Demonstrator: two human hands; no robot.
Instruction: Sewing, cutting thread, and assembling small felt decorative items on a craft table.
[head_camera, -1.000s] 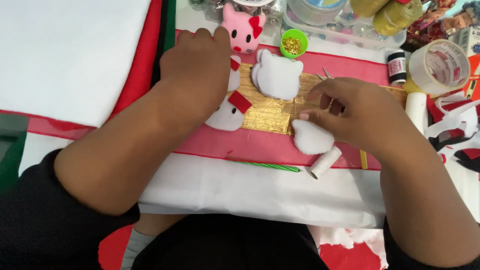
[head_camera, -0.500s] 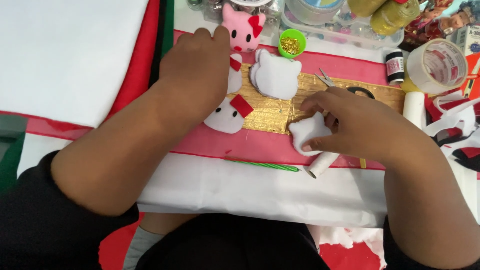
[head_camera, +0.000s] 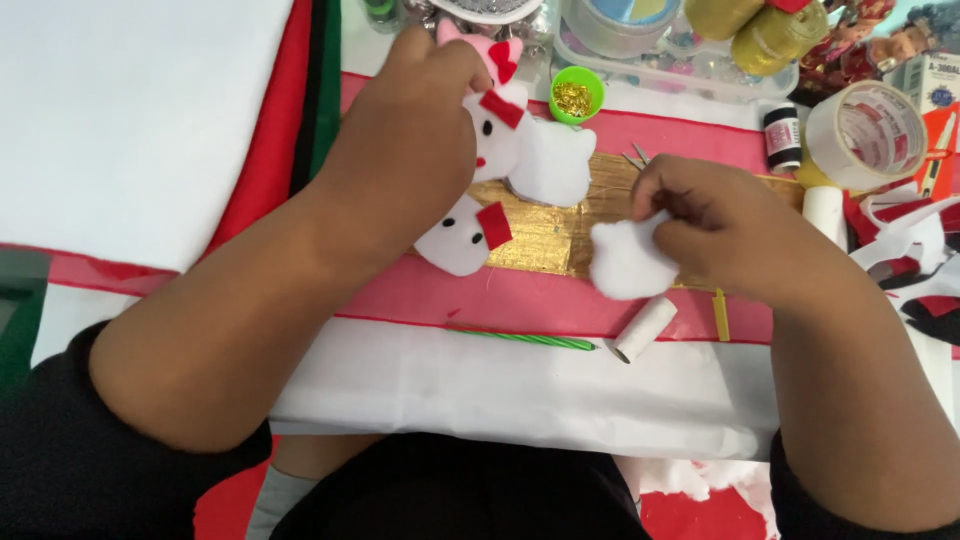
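Your left hand (head_camera: 420, 150), upper centre of frame, grips a white felt cat face w/ red bow (head_camera: 497, 135); keep it pinned flat vs. the gold sheet (head_camera: 550, 225). Right hand (head_camera: 720, 225), centre-right, pinches a white felt cutout (head_camera: 625, 265); line up edges before joining.

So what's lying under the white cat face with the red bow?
The white cat face lies on a gold sheet and pink felt. The left hand covers its upper-left edge.

Black short sleeves, bare forearms, black lap garment.
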